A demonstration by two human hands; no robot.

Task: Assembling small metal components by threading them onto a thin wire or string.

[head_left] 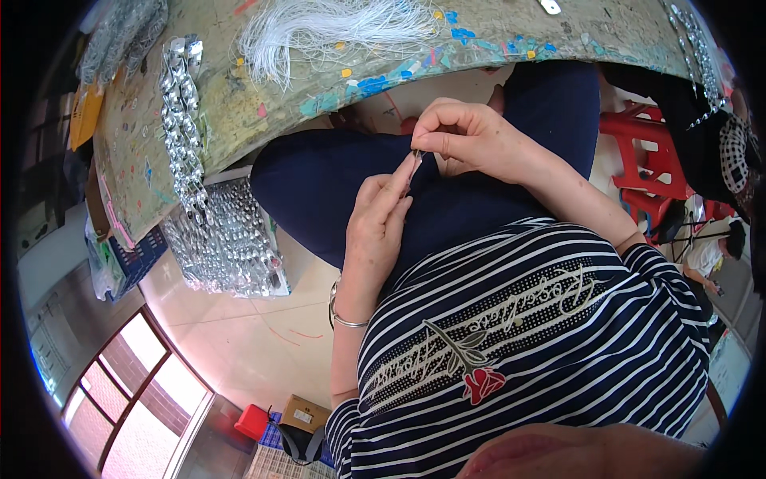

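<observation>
Above my lap, my left hand [378,217] grips a small shiny silvery piece [416,164] between thumb and fingers. My right hand [477,140] meets it from the other side, its thumb and index finger pinched together at the piece's upper end. Whatever is between those right fingertips is too small to make out. Beyond my hands, a bundle of white threads [319,33] lies on the worn table [271,132]. Strings of shiny silver pieces [180,112] hang over the table's left side.
Below the left table edge sits a large batch of silver strings [219,239] beside a blue basket [144,259]. More silver strings [696,60] hang at the far right. Red stools [650,152] stand to the right, near other people. A cardboard box [306,415] rests at lower left.
</observation>
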